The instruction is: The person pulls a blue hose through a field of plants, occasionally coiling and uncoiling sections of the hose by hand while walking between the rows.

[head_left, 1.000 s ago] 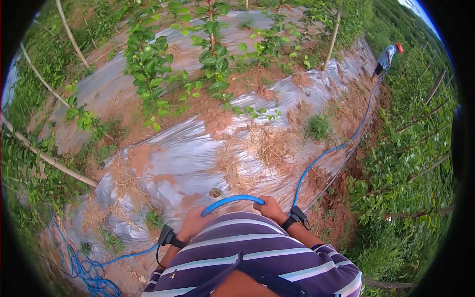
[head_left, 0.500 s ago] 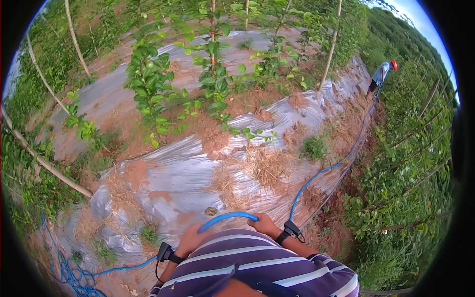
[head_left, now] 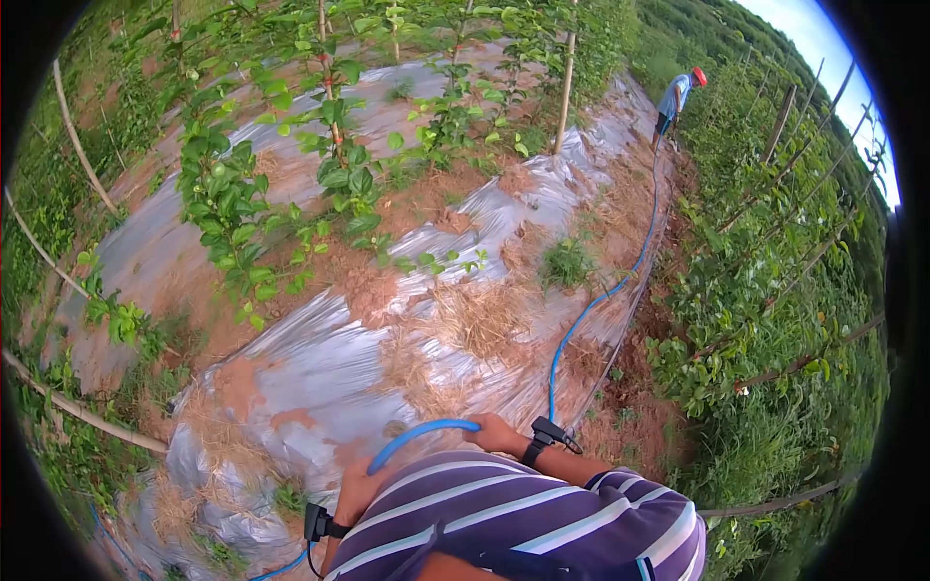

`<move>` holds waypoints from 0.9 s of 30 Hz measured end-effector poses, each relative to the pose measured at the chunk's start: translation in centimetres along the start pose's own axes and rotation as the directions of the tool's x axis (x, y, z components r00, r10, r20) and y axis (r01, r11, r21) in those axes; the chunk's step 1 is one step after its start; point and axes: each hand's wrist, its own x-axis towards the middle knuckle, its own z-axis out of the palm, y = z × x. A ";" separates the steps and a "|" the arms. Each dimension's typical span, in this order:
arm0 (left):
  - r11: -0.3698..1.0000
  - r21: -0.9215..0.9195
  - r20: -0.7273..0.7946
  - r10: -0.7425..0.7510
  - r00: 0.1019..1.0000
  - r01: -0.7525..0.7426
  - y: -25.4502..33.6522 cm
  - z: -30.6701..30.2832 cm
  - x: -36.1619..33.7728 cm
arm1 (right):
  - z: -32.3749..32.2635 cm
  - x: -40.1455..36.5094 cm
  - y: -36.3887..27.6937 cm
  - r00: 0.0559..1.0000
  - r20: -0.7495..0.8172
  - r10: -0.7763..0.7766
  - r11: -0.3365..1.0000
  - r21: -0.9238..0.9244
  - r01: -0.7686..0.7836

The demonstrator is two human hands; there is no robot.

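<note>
A blue hose [head_left: 418,431] arches between my two hands in front of my striped shirt. My right hand [head_left: 496,435] is closed around it at the right end of the arch. At the lower left end, my left hand [head_left: 356,487] grips the same hose, its fingers partly hidden by the shirt. From my right side the hose runs on over the ground toward a person in the distance. Another length trails from below my left hand toward the lower left. Each wrist wears a strap with a black box.
Silvery plastic sheeting [head_left: 291,373] with soil and dry straw [head_left: 475,320] covers the ground. Leafy plants [head_left: 218,184] and wooden stakes [head_left: 567,82] stand on the left and ahead. Dense greenery [head_left: 775,339] borders the right. A person in a red hat [head_left: 670,102] bends over far ahead.
My view has turned to the right, so the plants and the distant person sit further left. Both hands keep their hold on the hose.
</note>
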 end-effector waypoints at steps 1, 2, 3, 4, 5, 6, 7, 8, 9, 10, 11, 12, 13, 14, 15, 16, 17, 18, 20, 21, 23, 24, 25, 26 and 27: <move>1.000 -0.010 0.010 0.003 1.000 -0.003 -0.7 -0.1 0.2 | 0.0 -0.1 0.0 1.000 -0.007 -0.010 1.000 -0.006 0.010; 1.000 -0.020 0.019 0.005 1.000 -0.005 -1.1 -0.2 0.4 | 0.2 0.0 0.2 1.000 -0.013 -0.002 1.000 0.004 0.002; 1.000 -0.011 0.029 0.001 1.000 0.000 -1.2 -0.2 0.5 | 0.3 0.2 0.3 1.000 -0.010 0.010 1.000 0.002 -0.010; 1.000 0.014 0.011 0.015 1.000 -0.015 -1.3 -0.2 0.6 | 0.4 0.2 0.5 1.000 -0.005 0.022 1.000 -0.001 -0.022; 0.999 0.037 -0.007 0.030 1.000 -0.029 -1.4 -0.2 0.6 | 0.4 0.2 0.7 1.000 -0.001 0.026 1.000 0.014 -0.026; 0.999 0.042 0.000 0.026 1.000 -0.026 -1.4 -0.2 0.6 | 0.4 0.2 0.7 0.999 -0.003 0.032 0.999 0.021 -0.032; 0.998 0.043 0.003 0.036 0.999 -0.036 -1.4 -0.2 0.7 | 0.4 0.3 0.7 0.999 -0.002 0.034 0.999 0.023 -0.034; 0.998 0.042 0.005 0.047 0.999 -0.047 -1.4 -0.2 0.7 | 0.5 0.3 0.8 0.999 -0.001 0.034 0.999 0.025 -0.034; 0.998 0.045 0.007 0.044 0.999 -0.044 -1.5 -0.2 0.7 | 0.6 0.3 0.9 0.999 -0.001 0.036 0.999 0.029 -0.036; 0.999 0.050 0.012 0.015 1.000 -0.016 -1.6 -0.3 0.8 | 0.8 0.4 1.0 1.000 -0.013 0.020 0.999 0.028 -0.019; 0.998 0.055 0.016 -0.013 1.000 0.013 -1.8 -0.4 0.9 | 0.8 0.5 1.1 1.000 -0.024 0.002 1.000 0.027 -0.002; 0.998 0.057 0.015 -0.015 1.000 0.014 -2.1 -0.4 1.0 | 0.9 0.6 1.3 1.000 -0.023 0.002 1.000 0.029 -0.001; 0.998 0.056 0.006 -0.029 1.000 0.029 -2.5 -0.3 1.1 | 1.0 0.7 1.4 1.000 -0.018 0.015 0.999 0.032 -0.014; 0.997 0.056 -0.004 -0.044 0.999 0.044 -2.8 -0.3 1.1 | 1.2 0.8 1.5 1.000 -0.012 0.027 0.999 0.035 -0.026; 0.997 0.057 -0.006 -0.044 0.999 0.044 -3.0 -0.4 1.2 | 1.2 0.9 1.6 1.000 -0.011 0.025 0.999 0.036 -0.025; 0.997 0.063 -0.006 -0.033 0.999 0.033 -3.2 -0.4 1.2 | 1.3 1.0 1.7 0.999 0.002 0.037 0.999 0.032 -0.037; 0.997 0.068 -0.005 -0.022 1.000 0.023 -3.3 -0.4 1.2 | 1.4 1.1 1.9 0.999 0.015 0.050 0.998 0.028 -0.050; 0.997 0.069 -0.007 -0.023 1.000 0.023 -3.7 -0.4 1.3 | 1.3 1.1 1.8 0.999 0.016 0.049 0.998 0.029 -0.049; 0.998 0.054 -0.011 -0.015 1.000 0.016 -4.2 -0.4 1.4 | 1.3 1.1 1.7 0.999 0.017 0.050 0.999 0.022 -0.050; 0.998 0.056 -0.013 -0.015 1.000 0.016 -3.9 -0.4 1.3 | 1.2 1.1 1.7 0.999 0.018 0.048 0.999 0.023 -0.048; 0.998 0.048 -0.025 -0.050 0.998 0.051 -3.1 -0.2 0.9 | 1.1 1.0 1.7 1.000 0.021 0.011 1.000 -0.022 -0.010; 0.997 0.048 -0.025 -0.051 0.998 0.052 -2.8 -0.2 0.8 | 1.0 1.0 1.5 1.000 0.022 0.011 1.000 -0.022 -0.011; 0.998 0.034 -0.018 -0.047 0.999 0.048 -2.6 -0.2 0.8 | 1.0 0.9 1.4 1.000 0.021 0.018 1.000 -0.025 -0.018; 0.999 0.019 -0.011 -0.044 0.999 0.044 -2.5 -0.1 0.7 | 0.9 0.9 1.3 0.999 0.020 0.025 0.999 -0.028 -0.024; 0.999 0.018 -0.010 -0.045 0.999 0.045 -2.6 -0.1 0.7 | 0.8 0.8 1.2 0.999 0.021 0.026 0.999 -0.029 -0.025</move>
